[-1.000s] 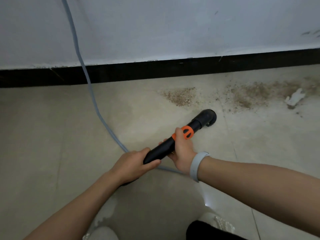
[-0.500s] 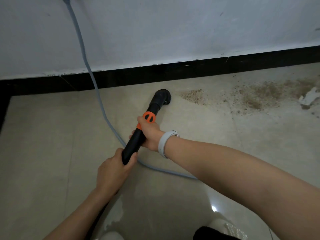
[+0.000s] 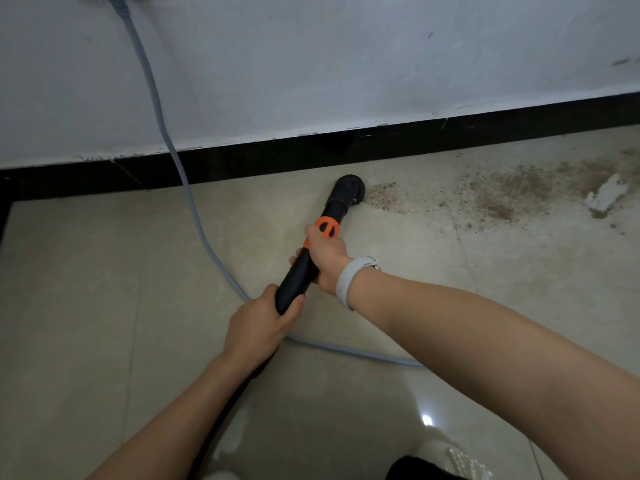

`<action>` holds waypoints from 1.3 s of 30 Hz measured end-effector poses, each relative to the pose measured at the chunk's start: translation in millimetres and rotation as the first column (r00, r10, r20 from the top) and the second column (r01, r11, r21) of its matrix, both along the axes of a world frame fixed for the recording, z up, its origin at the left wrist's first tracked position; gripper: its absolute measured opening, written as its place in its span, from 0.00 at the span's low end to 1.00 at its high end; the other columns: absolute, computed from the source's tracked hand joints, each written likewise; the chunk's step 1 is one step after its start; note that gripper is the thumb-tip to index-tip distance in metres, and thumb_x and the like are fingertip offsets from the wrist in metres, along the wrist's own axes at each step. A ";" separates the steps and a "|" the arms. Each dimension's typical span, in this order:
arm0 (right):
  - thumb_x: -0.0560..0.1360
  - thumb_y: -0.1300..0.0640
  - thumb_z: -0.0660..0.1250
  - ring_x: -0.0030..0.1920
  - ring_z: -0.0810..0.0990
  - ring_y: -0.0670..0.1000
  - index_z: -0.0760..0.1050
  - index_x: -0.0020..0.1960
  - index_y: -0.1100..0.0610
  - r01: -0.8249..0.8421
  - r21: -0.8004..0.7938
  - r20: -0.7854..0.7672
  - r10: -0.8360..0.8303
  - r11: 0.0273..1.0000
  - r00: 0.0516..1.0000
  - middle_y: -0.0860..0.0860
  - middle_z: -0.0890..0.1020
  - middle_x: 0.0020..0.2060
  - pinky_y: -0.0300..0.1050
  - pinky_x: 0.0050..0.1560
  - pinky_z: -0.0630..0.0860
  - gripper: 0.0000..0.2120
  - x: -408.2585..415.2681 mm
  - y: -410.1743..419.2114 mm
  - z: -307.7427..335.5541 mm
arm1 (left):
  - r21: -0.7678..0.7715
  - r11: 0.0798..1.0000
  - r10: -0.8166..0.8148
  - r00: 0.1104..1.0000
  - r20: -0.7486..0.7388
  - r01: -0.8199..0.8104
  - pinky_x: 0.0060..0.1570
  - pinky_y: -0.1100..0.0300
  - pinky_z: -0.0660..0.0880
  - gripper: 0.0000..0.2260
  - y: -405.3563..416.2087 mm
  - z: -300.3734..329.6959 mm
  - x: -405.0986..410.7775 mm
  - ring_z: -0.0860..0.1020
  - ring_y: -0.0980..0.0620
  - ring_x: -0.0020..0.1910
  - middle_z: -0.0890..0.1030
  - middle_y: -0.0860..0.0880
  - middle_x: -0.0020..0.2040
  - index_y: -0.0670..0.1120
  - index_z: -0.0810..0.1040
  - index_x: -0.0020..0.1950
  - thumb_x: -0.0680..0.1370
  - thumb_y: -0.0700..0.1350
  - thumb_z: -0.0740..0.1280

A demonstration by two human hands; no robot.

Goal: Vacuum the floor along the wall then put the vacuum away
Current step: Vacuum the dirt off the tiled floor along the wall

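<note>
Both hands on the vacuum wand (image 3: 313, 258). Head view, only one available.

L hand (image 3: 258, 327): fingers wrapped round the rear end of the black tube, near where the hose drops away under my forearm. Hose itself mostly hidden, can't trace it.

R hand (image 3: 325, 258): wrapped round the tube further fwd, thumb just beside the orange collar (image 3: 327, 227). Pale wristband (image 3: 349, 280) on that wrist.

Nozzle (image 3: 349, 188): on the floor tile (image 3: 86, 289), near the black skirting (image 3: 450, 131) but apart from it, a strip of tile shows between. Its R edge sits at the near end of the small debris patch (image 3: 384, 197). Can't tell if the brush is actually over any grains.

Larger brown scatter (image 3: 512, 192) lies further R along the wall (image 3: 346, 64), plus a white scrap (image 3: 606, 195) beyond that. Grey cord (image 3: 187, 188) runs down the wall from a plug at top L, crosses the tile, passes under my arms and off R.

Step, my judgement: mid-vacuuming, wall pass only partly done; putting away not yet relevant.

Next move needs: sweep nozzle R through the small patch, then on to the big scatter, keeping the head flat and close to the skirting. White scrap looks large for the mouth, may clog. Watch the cord behind the arms.
</note>
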State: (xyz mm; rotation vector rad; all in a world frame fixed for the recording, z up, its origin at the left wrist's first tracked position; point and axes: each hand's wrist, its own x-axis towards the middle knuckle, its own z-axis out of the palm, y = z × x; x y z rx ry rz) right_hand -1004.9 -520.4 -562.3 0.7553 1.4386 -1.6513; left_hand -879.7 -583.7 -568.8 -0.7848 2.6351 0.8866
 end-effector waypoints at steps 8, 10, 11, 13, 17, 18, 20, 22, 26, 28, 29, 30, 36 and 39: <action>0.78 0.55 0.63 0.32 0.77 0.53 0.67 0.46 0.58 0.186 0.006 0.017 -0.186 0.983 0.982 0.56 0.74 0.35 0.49 0.41 0.79 0.07 15.3 63.5 -6.4 | 0.020 0.968 -0.251 0.966 0.068 0.250 0.34 0.56 0.65 0.15 32.2 -4.6 -3.0 0.78 0.45 0.40 0.75 0.49 0.37 0.48 0.68 0.47 0.77 0.60 0.60; 0.78 0.54 0.63 0.32 0.78 0.53 0.67 0.45 0.58 0.227 0.016 0.018 -0.227 0.974 0.974 0.55 0.75 0.35 0.50 0.44 0.79 0.08 18.7 79.8 -6.1 | 0.043 0.948 -0.318 0.946 0.070 0.315 0.35 0.57 0.65 0.14 39.2 -4.6 -6.3 0.78 0.45 0.41 0.75 0.49 0.38 0.49 0.67 0.46 0.77 0.60 0.60; 0.78 0.53 0.63 0.33 0.78 0.53 0.67 0.45 0.58 0.249 0.023 0.012 -0.249 0.968 0.968 0.55 0.75 0.35 0.50 0.43 0.78 0.09 20.0 88.2 -6.6 | 0.053 0.936 -0.351 0.933 0.074 0.348 0.35 0.57 0.65 0.14 43.0 -4.4 -8.6 0.78 0.45 0.41 0.75 0.49 0.38 0.49 0.67 0.46 0.77 0.60 0.60; 0.79 0.53 0.62 0.34 0.79 0.53 0.67 0.45 0.58 0.296 0.036 -0.002 -0.296 0.954 0.955 0.55 0.75 0.36 0.48 0.40 0.78 0.09 22.5 104.3 -7.2 | 0.065 0.910 -0.414 0.906 0.088 0.409 0.35 0.57 0.64 0.14 52.5 -4.0 -13.9 0.77 0.45 0.42 0.76 0.49 0.38 0.49 0.66 0.46 0.77 0.60 0.60; 0.79 0.54 0.62 0.33 0.77 0.54 0.67 0.44 0.59 0.402 0.066 -0.030 -0.401 0.913 0.916 0.56 0.74 0.35 0.49 0.41 0.78 0.10 21.8 124.8 -7.3 | 0.066 0.871 -0.491 0.865 0.104 0.487 0.37 0.57 0.64 0.14 71.1 -5.8 -23.7 0.78 0.43 0.46 0.80 0.45 0.45 0.50 0.65 0.47 0.77 0.60 0.60; 0.79 0.54 0.62 0.33 0.77 0.54 0.67 0.43 0.58 0.413 0.070 -0.034 -0.412 0.908 0.911 0.56 0.74 0.34 0.49 0.41 0.78 0.10 21.0 126.7 -7.8 | 0.060 0.868 -0.497 0.861 0.107 0.493 0.37 0.56 0.64 0.14 73.1 -6.4 -25.3 0.78 0.43 0.46 0.81 0.45 0.46 0.50 0.65 0.47 0.77 0.60 0.60; 0.79 0.54 0.62 0.33 0.77 0.54 0.67 0.44 0.58 0.410 0.071 -0.035 -0.409 0.909 0.912 0.56 0.74 0.34 0.48 0.40 0.78 0.09 19.7 126.1 -9.5 | 0.040 0.870 -0.493 0.863 0.110 0.492 0.39 0.56 0.65 0.14 73.0 -8.2 -26.1 0.78 0.42 0.47 0.81 0.44 0.46 0.50 0.65 0.47 0.77 0.60 0.59; 0.79 0.54 0.62 0.32 0.77 0.54 0.66 0.44 0.58 0.379 0.062 -0.030 -0.378 0.923 0.925 0.55 0.74 0.34 0.48 0.38 0.77 0.09 15.7 119.7 -10.4 | -0.005 0.885 -0.463 0.880 0.103 0.466 0.40 0.55 0.67 0.16 69.2 -9.1 -25.6 0.78 0.42 0.47 0.81 0.43 0.47 0.48 0.68 0.49 0.77 0.61 0.59; 0.78 0.54 0.63 0.31 0.76 0.55 0.66 0.43 0.58 0.269 0.009 -0.027 -0.269 0.963 0.963 0.56 0.73 0.34 0.50 0.39 0.77 0.09 -5.2 90.0 -7.1 | -0.117 0.943 -0.309 0.950 0.050 0.313 0.43 0.53 0.71 0.19 56.0 -9.1 -29.3 0.79 0.40 0.47 0.81 0.42 0.46 0.46 0.70 0.51 0.77 0.62 0.59; 0.77 0.55 0.63 0.31 0.76 0.55 0.66 0.43 0.58 0.208 -0.025 -0.027 -0.209 0.978 0.978 0.56 0.73 0.34 0.50 0.40 0.78 0.09 -15.7 71.5 -5.1 | -0.159 0.961 -0.223 0.974 0.027 0.225 0.43 0.52 0.71 0.20 47.1 -9.7 -32.8 0.79 0.39 0.47 0.81 0.41 0.45 0.45 0.70 0.51 0.76 0.62 0.59; 0.77 0.55 0.63 0.32 0.76 0.55 0.66 0.43 0.58 0.171 -0.037 -0.026 -0.172 0.985 0.985 0.56 0.73 0.34 0.49 0.38 0.78 0.09 -20.3 63.0 -4.5 | -0.167 0.969 -0.181 0.983 0.010 0.180 0.42 0.51 0.72 0.20 42.6 -10.1 -33.8 0.79 0.39 0.46 0.81 0.40 0.44 0.45 0.70 0.50 0.76 0.62 0.59; 0.77 0.55 0.63 0.33 0.76 0.54 0.66 0.43 0.58 0.128 -0.045 -0.022 -0.129 0.991 0.991 0.56 0.73 0.35 0.48 0.38 0.78 0.09 -24.2 55.4 -3.6 | -0.170 0.976 -0.141 0.990 -0.007 0.138 0.42 0.51 0.73 0.20 38.2 -10.2 -34.1 0.79 0.38 0.45 0.81 0.40 0.43 0.45 0.70 0.49 0.76 0.62 0.59; 0.78 0.54 0.63 0.34 0.77 0.53 0.67 0.47 0.59 -0.061 -0.063 -0.003 0.061 0.996 0.998 0.55 0.74 0.36 0.50 0.43 0.78 0.09 -40.0 30.6 0.4 | -0.104 0.995 -0.007 0.999 -0.037 0.004 0.39 0.52 0.74 0.19 22.7 -8.7 -37.1 0.78 0.41 0.40 0.79 0.43 0.38 0.44 0.70 0.47 0.77 0.61 0.59; 0.78 0.54 0.63 0.34 0.77 0.53 0.66 0.51 0.59 -0.046 -0.051 -0.010 0.046 0.998 0.999 0.56 0.75 0.36 0.50 0.44 0.78 0.10 -42.3 32.9 -2.8 | -0.070 0.997 -0.022 0.999 -0.029 0.020 0.37 0.54 0.72 0.18 24.2 -11.1 -42.8 0.78 0.42 0.38 0.78 0.45 0.37 0.44 0.71 0.47 0.77 0.60 0.60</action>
